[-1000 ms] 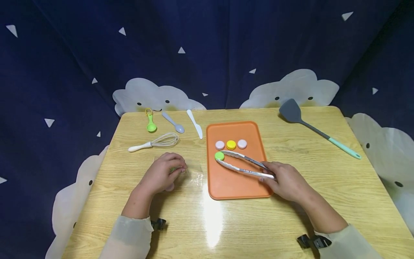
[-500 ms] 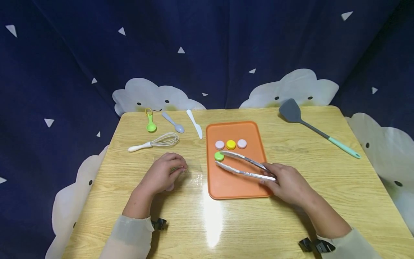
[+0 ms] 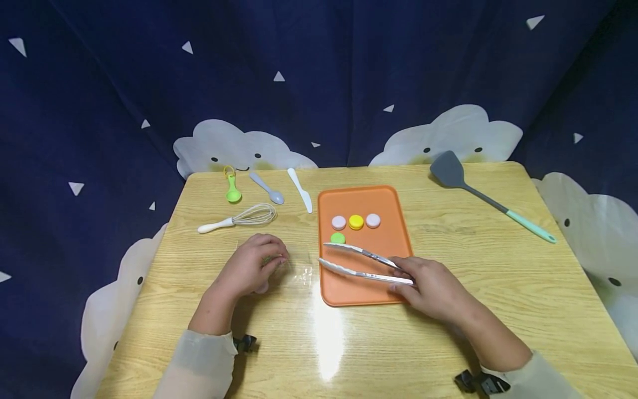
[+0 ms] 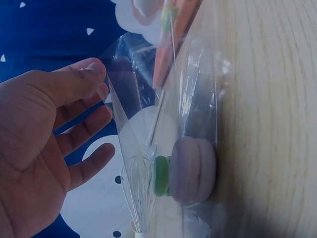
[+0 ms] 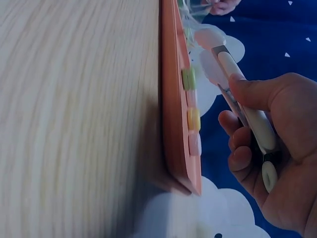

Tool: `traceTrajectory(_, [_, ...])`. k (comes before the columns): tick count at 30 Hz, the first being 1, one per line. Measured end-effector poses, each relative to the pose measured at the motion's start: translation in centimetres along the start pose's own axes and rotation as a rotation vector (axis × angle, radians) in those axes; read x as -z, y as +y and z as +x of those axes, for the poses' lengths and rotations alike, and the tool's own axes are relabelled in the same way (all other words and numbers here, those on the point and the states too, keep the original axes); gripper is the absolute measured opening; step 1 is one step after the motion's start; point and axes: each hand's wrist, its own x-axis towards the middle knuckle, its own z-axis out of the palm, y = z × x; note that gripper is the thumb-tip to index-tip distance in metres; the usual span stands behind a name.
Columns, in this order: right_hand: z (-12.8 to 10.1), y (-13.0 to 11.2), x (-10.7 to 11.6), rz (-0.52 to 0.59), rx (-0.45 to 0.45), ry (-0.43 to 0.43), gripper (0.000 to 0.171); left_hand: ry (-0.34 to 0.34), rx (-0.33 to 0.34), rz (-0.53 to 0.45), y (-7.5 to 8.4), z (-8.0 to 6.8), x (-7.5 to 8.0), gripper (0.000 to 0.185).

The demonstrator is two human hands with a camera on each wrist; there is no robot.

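In the head view, my right hand [image 3: 433, 285] grips metal tongs [image 3: 369, 275] with spread arms, their tips over the left part of the orange tray [image 3: 369, 293]. Just beyond the upper tip lies a green macaron [image 3: 338, 238]; nothing is between the tips. A yellow macaron [image 3: 356, 222] sits between two pale lilac ones farther back on the tray. My left hand [image 3: 256, 266] pinches the edge of a clear plastic bag [image 4: 193, 94], holding its mouth up. Inside the bag, a lilac macaron [image 4: 193, 171] shows in the left wrist view, with a green round piece [image 4: 161, 176] behind it.
Left of the tray lie a whisk [image 3: 249, 216], a green measuring spoon [image 3: 232, 194], a grey spoon [image 3: 269, 190] and a white knife [image 3: 301, 193]. A dark spatula [image 3: 473, 191] with a mint handle lies at the back right. A curtain hangs behind the table.
The tongs have spread off the green macaron, leaving it on the tray, and moved left and nearer to me with my right hand. My left hand stays at the bag.
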Motion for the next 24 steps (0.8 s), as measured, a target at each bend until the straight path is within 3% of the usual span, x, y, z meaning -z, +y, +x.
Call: traceTrajectory(24, [3.5,-3.6,-3.0,-0.021,0.130,-0.052,0.044,0.015,-0.019,-0.020,-0.3,-0.1,0.0,0.008])
